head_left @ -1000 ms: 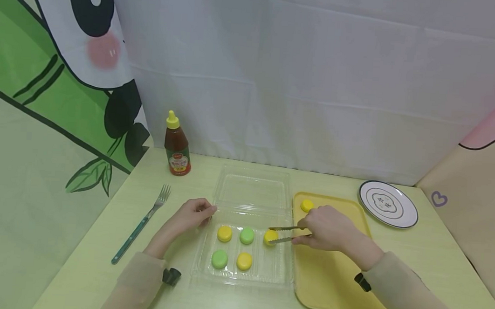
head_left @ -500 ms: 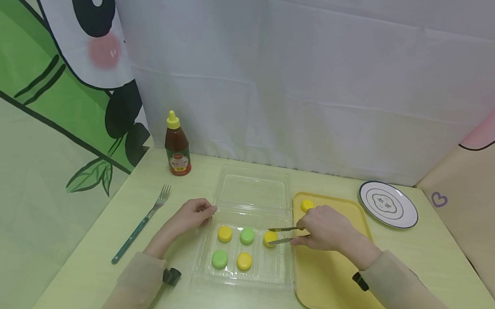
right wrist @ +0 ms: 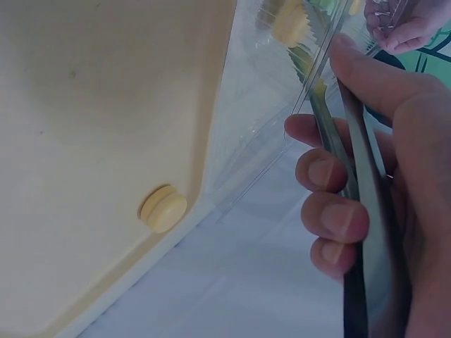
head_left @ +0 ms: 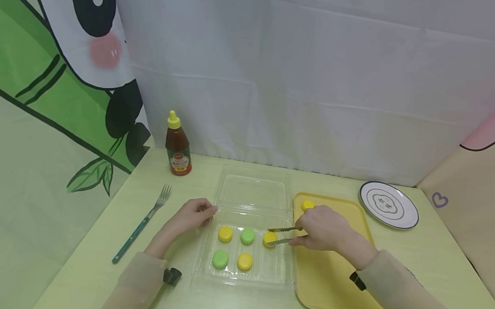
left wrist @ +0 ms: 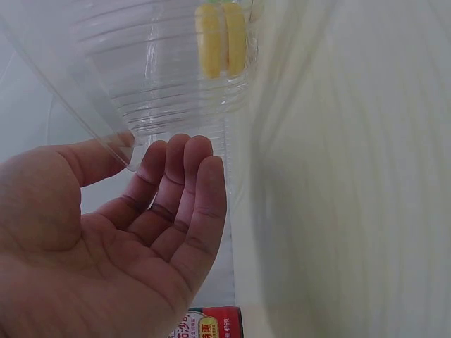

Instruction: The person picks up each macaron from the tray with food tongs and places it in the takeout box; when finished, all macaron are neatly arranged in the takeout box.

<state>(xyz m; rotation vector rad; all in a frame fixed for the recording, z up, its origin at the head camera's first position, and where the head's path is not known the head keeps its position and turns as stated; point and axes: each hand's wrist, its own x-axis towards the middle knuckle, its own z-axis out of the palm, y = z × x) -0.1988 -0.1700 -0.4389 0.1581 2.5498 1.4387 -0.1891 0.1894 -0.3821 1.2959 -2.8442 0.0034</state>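
My right hand (head_left: 321, 227) grips metal tongs (right wrist: 373, 225) with serrated tips. The tips stand apart at either side of a yellow macaron (head_left: 270, 239), at the right of the back row in a clear plastic box (head_left: 266, 279). Two more yellow macarons (head_left: 225, 233) and two green macarons (head_left: 247, 236) sit in the box's base. With thumb and fingers, my left hand (left wrist: 141, 218) pinches the box's left rim near the hinge. One yellow macaron (right wrist: 163, 208) lies in a far corner of the yellow tray (head_left: 333, 289), beyond my right hand.
The box's open lid (head_left: 254, 187) lies back toward the wall. A ketchup bottle (head_left: 178, 151) stands at the back left, with a green-handled fork (head_left: 140, 226) in front of it. A white plate (head_left: 389, 205) is behind the tray at right.
My right hand has shifted very slightly left with the tongs, their tips staying around the yellow macaron. The left hand keeps its place on the box rim.
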